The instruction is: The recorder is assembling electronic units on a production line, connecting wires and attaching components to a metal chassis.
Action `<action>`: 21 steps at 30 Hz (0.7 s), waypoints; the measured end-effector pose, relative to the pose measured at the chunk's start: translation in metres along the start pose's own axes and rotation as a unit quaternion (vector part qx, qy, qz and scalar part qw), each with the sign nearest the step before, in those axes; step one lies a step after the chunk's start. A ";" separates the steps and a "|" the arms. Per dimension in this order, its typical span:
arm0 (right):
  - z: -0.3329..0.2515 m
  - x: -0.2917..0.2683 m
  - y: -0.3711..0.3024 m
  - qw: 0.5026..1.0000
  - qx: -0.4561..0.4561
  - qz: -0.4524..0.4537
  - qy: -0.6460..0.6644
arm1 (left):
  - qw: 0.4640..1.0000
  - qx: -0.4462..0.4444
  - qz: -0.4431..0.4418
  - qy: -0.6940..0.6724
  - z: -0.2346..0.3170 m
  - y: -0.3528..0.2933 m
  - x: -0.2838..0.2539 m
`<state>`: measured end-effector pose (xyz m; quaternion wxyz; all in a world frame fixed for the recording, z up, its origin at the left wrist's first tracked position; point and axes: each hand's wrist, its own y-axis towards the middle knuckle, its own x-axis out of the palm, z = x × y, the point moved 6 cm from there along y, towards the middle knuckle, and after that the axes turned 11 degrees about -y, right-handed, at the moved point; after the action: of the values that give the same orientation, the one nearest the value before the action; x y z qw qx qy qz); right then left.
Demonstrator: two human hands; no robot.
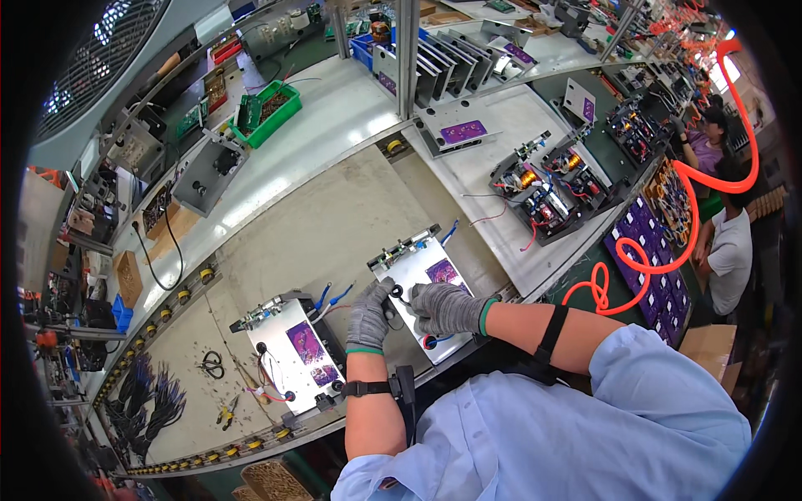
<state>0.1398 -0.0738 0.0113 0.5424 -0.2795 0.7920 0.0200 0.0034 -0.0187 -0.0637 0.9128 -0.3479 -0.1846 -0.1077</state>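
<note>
Both my hands wear grey knit gloves with green cuffs. They work at a metal-cased electronic unit (417, 265) with a silver face, a purple label (441, 271) and a circuit board strip on its far edge. My left hand (368, 316) curls closed around the unit's left side, its fingertips by a black round fitting (396, 292). Beside it, my right hand (445, 309) is pinched over the face at a thin black cable, mostly hidden by the fingers. Blue wire ends stick out at the unit's corner. A similar unit (294, 349) lies to the left.
Left on the bench are a bundle of dark cables (150, 409), yellow-handled cutters (226, 412) and a coiled black cord (212, 364). Open units with copper coils (547, 196) stand far right. An orange air hose (697, 179) hangs at right, near people. Rollers edge the bench.
</note>
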 end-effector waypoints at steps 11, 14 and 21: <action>0.001 -0.003 -0.001 1.000 -0.001 0.014 0.024 | 0.999 0.007 0.030 -0.039 0.001 -0.007 0.006; 0.004 -0.001 0.000 1.000 -0.002 0.015 0.020 | 0.999 -0.009 0.027 0.016 0.007 -0.006 0.007; 0.004 -0.003 -0.002 0.999 -0.004 0.037 0.039 | 0.999 0.017 0.027 0.038 0.004 0.009 0.006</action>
<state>0.1447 -0.0734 0.0129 0.5087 -0.2527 0.8224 0.0320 0.0107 -0.0099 -0.0642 0.9276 -0.3326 -0.1423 -0.0928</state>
